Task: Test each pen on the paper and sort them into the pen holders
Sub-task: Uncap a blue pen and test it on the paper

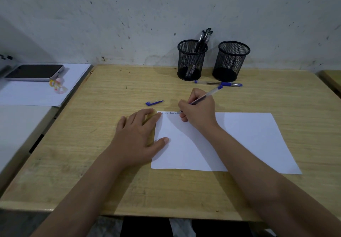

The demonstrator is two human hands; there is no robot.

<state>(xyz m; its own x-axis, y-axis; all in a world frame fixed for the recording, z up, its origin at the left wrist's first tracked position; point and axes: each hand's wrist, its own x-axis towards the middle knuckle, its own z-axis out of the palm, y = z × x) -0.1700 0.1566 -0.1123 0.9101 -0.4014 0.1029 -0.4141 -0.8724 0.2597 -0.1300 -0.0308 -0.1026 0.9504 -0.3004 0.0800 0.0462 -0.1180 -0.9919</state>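
A white sheet of paper [245, 140] lies on the wooden desk [103, 163], with a short line of handwriting along its top left edge. My right hand [198, 109] grips a blue pen [212, 93], its tip down at the end of that writing. My left hand [137, 135] rests flat, fingers spread, with thumb and fingertips on the paper's left edge. A loose blue pen cap [154, 103] lies just beyond my left hand. Two black mesh pen holders stand at the back: the left holder [191, 60] has several black pens, the right holder [230, 61] looks empty. Another capped blue pen [218, 84] lies in front of them.
A phone [35, 72] lies on white sheets [29, 94] on a neighbouring surface to the left, with a small colourful charm [58, 85] beside it. A stained wall rises right behind the holders. Another desk's corner [332, 79] shows at the far right.
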